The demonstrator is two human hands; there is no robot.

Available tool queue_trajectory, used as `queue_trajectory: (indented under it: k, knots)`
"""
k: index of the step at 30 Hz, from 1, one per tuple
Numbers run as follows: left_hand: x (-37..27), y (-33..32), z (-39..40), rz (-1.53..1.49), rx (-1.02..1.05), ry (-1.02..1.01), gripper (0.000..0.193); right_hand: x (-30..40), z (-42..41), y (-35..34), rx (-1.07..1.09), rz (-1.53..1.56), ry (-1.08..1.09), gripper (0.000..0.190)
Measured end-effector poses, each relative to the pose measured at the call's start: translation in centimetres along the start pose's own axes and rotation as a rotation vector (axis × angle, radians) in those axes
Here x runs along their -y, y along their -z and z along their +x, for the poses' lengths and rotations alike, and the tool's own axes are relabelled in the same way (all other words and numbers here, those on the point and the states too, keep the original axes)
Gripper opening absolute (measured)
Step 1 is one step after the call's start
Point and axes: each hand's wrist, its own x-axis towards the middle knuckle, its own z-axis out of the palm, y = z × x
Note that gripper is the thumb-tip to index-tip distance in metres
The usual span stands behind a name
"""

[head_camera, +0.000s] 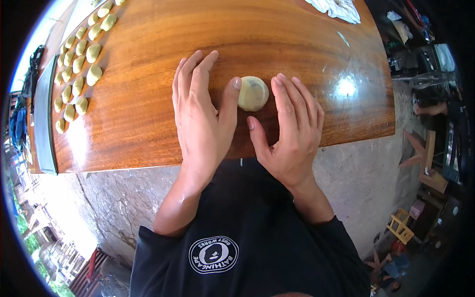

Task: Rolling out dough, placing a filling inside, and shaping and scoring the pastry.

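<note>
A flat, round piece of pale yellow dough lies on the polished wooden table, with a darker patch showing in its middle. My left hand is at its left side, palm down, the thumb tip at or very near the dough's edge. To the right is my right hand, its fingers slightly apart and the index fingertip just off the dough. Its thumb points up below the disc. Neither hand grips anything.
Several dough pieces sit in rows at the table's left. Beyond them lies a dark flat panel along the edge. A striped white cloth rests at the far right, near a small greenish scrap. Wooden stools stand on the concrete floor.
</note>
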Motion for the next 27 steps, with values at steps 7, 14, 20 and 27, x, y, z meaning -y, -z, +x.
queue_trajectory:
  k: [7, 14, 20, 27]
  knots:
    - [0.0, 0.2, -0.9, 0.146, 0.038, -0.366, 0.056, -1.0, -0.6, -1.1, -0.234, 0.144, 0.020, 0.068]
    - [-1.5, 0.7, -1.7, 0.171, 0.367, -0.368, 0.081, -2.1, -1.8, -0.8, -0.426, 0.195, 0.055, 0.058]
    - [-2.0, 0.1, -1.3, 0.114, 0.368, -0.389, 0.079, -2.2, -1.7, -0.2, -0.400, 0.222, 0.051, 0.051]
    - [-0.9, 0.9, -2.3, 0.255, 0.468, -0.510, 0.086, -4.0, 0.2, 1.7, -0.283, 0.699, -0.346, 0.040]
